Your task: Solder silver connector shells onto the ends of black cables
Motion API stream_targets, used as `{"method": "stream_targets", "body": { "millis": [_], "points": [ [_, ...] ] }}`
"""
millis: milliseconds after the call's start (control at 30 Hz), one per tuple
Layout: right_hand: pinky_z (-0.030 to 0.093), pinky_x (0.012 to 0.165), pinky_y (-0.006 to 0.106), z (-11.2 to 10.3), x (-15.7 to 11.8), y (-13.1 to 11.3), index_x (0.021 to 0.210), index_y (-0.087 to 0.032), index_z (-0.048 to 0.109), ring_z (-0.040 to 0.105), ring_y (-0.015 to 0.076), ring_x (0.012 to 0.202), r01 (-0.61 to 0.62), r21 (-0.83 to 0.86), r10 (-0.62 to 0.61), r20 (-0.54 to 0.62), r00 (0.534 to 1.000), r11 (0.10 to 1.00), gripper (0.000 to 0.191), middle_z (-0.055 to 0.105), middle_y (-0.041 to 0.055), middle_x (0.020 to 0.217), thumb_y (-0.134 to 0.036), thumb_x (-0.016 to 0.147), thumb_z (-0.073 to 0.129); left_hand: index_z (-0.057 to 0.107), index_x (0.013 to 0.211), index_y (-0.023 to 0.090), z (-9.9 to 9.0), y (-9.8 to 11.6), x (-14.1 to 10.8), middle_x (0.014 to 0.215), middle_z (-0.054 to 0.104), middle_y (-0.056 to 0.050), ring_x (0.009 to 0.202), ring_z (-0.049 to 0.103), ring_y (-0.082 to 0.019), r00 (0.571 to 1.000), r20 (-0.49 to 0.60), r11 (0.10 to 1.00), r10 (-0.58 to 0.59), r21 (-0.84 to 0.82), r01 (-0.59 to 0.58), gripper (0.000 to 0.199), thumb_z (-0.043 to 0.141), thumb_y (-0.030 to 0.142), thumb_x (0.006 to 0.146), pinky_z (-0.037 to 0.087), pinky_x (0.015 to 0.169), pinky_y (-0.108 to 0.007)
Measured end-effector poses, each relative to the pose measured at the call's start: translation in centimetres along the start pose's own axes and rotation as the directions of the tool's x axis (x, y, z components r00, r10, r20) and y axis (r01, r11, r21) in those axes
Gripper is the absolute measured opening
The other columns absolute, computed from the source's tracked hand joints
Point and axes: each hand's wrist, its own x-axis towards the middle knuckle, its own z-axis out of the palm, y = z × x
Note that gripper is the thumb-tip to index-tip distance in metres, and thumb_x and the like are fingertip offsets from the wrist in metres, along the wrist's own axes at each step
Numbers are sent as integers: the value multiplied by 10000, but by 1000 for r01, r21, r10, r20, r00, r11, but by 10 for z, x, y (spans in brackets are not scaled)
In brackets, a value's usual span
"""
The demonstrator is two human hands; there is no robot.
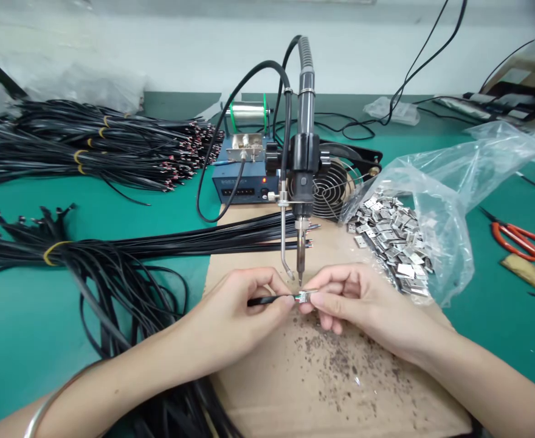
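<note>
My left hand (253, 304) pinches a black cable (262, 300) close to its stripped end, where thin coloured wires show. Between the thumb and fingers of my right hand (349, 295) is a small silver USB connector (304, 296), its back turned to the wires. The wire ends meet the connector, but whether they are joined I cannot tell. Right above this spot, the tip of a mounted soldering iron (301, 255) points down, and a thin solder feed tube (284, 243) ends beside it.
Cardboard (340, 377) with dark specks lies under my hands. A plastic bag (450, 243) of silver connectors (390, 237) is at right, near orange-handled scissors (523, 240). Black cable bundles (112, 246) fill the left. Behind stand a blue soldering unit (238, 182), solder spool (249, 114) and fan (334, 188).
</note>
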Motion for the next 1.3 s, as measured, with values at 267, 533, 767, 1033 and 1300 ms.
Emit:
{"method": "stream_targets", "body": {
  "millis": [267,533,767,1033,1300],
  "points": [
    [473,438,139,1,2,4,795,-128,644,575,57,454,-2,108,-1,35,999,994,261,658,-13,586,-299,672,797,603,737,138,-1,2,-2,788,670,-46,816,628,-175,1000,29,1000,-2,-11,3,162,536,271,803,522,750,-261],
    [450,426,125,-2,2,2,772,-122,643,556,38,454,-2,92,-8,106,994,996,242,695,21,680,-303,694,783,605,721,156,1,6,-5,808,716,-30,804,643,-149,999,50,996,-11,-86,15,123,549,232,800,511,708,-208],
    [431,415,123,-2,1,0,721,-123,649,546,38,444,-4,40,0,89,996,999,246,691,11,638,-312,667,797,589,658,159,4,7,-9,703,680,5,694,607,-119,999,19,990,-40,-132,42,122,587,229,758,470,600,-173],
    [428,408,129,0,1,-1,701,-125,652,543,40,434,-14,36,11,77,997,999,256,693,16,633,-323,648,805,586,659,162,4,7,-9,721,681,-1,735,616,-133,999,23,990,-34,-133,37,127,588,242,758,473,621,-184],
    [461,419,136,-1,1,1,746,-127,649,562,46,446,-3,31,1,60,998,1000,238,703,26,685,-309,680,787,602,708,167,1,4,-5,775,695,-10,782,627,-154,998,13,999,-54,4,54,126,556,258,782,494,675,-210]
  ]
}}
